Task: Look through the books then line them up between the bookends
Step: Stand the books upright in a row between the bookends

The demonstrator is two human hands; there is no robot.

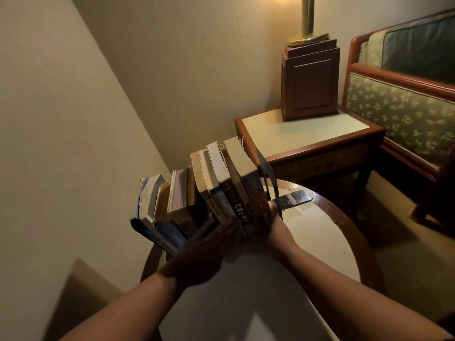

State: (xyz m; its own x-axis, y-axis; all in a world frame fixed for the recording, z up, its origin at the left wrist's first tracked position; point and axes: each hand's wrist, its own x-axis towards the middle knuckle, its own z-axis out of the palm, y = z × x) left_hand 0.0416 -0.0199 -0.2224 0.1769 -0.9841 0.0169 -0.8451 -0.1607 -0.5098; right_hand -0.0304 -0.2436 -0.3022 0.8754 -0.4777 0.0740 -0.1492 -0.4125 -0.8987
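Round table (320,242) w/ pale top carries row of books (216,193), spines toward camera, all leaning left, standing btwn right bookend (267,178) and dark left bookend (138,226) at the table edge. Left hand (204,244) flat, fingers open, pressed on the spines; right hand (273,222) cupped at the rightmost book's base, beside right bookend. Risk: lean + left end at the edge, so row could domino or slide off if either hand lets go.

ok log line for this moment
books upright on round table | left hand, right hand pressing row | bookend at right end
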